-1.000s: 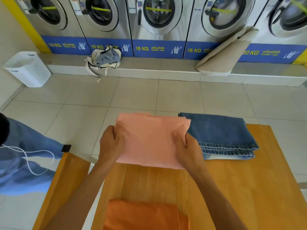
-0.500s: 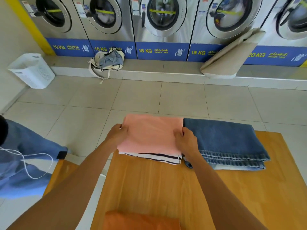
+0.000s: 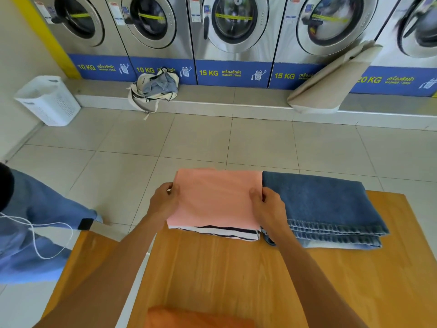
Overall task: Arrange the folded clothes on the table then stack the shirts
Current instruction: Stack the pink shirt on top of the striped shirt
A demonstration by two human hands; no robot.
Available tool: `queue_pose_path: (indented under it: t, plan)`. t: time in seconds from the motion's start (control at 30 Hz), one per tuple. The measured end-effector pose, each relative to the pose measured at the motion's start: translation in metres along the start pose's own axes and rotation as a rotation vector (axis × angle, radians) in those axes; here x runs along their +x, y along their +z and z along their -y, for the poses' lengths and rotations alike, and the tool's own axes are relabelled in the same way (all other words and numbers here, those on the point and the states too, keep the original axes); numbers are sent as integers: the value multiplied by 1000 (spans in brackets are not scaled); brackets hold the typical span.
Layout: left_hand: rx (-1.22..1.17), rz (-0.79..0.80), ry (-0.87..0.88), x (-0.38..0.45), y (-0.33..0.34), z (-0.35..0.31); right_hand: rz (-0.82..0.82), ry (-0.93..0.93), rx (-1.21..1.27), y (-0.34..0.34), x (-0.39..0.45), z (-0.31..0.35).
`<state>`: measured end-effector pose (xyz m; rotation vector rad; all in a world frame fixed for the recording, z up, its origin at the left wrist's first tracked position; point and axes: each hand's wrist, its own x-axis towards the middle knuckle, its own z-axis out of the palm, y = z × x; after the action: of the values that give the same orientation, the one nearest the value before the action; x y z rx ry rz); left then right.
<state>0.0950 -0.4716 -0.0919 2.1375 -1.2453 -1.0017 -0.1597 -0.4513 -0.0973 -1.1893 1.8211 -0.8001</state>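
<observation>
Canvas tote (image 3: 155, 91) slumps on the step below the washers with grey cloth bunched inside; the white perforated basket (image 3: 48, 100) by the wall shows no contents from here. Left hand (image 3: 164, 201) and right hand (image 3: 268, 208) pinch the side edges of the folded pink shirt (image 3: 216, 200) — a second ago lifted, now flat atop the striped shirt (image 3: 217, 232) at the far edge of the wooden table (image 3: 236, 275). Thick folded jeans (image 3: 324, 207) touch its right side — hems frayed. Orange cloth (image 3: 196, 318) lies nearest.
</observation>
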Motion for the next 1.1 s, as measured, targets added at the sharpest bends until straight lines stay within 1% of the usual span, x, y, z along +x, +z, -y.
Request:
queue_pose_path:
  t: [0.17,0.2,0.3,0.37,0.4,0.43,0.5,0.53,0.57,0.63,0.7,0.77,0.8,0.9,1.0,1.1]
  plan:
    - [8,-130,107,-10,-1,-5,-116,-25,53,1,-8,1]
    - [18,-135,110,-13,1,-2,-113,-28,32,2,-9,0]
    - [106,-92,49,-14,6,4,-70,-26,-58,3,-5,0]
    - [180,-85,56,-7,5,-1,-98,25,-49,1,-2,4]
    - [219,-107,81,-5,3,-4,-143,50,-29,0,-2,6]
    - [257,-146,124,-4,1,-8,-212,50,-14,0,-3,9]
    - [314,-256,282,-8,1,-16,-350,-60,-40,4,-5,20]
    - [332,-290,381,-11,4,-20,-379,-145,-85,9,-7,28]
    - [367,-290,467,-13,8,-24,-378,-232,-148,17,-9,37]
    - [490,-210,568,-13,24,-23,-304,-388,-360,34,-11,50]
    - [584,-131,593,-12,37,-11,-156,-477,-594,52,-12,46]
    - [611,-104,592,-12,43,2,23,-445,-740,61,-13,28]
    - [623,-104,599,-11,44,7,80,-409,-764,61,-13,18]
    - [661,-87,587,-5,45,10,121,-346,-792,58,-11,7]
    - [680,-50,554,-3,44,11,122,-321,-816,59,-12,10]
    - [674,24,497,-4,40,8,116,-300,-820,52,-17,7]
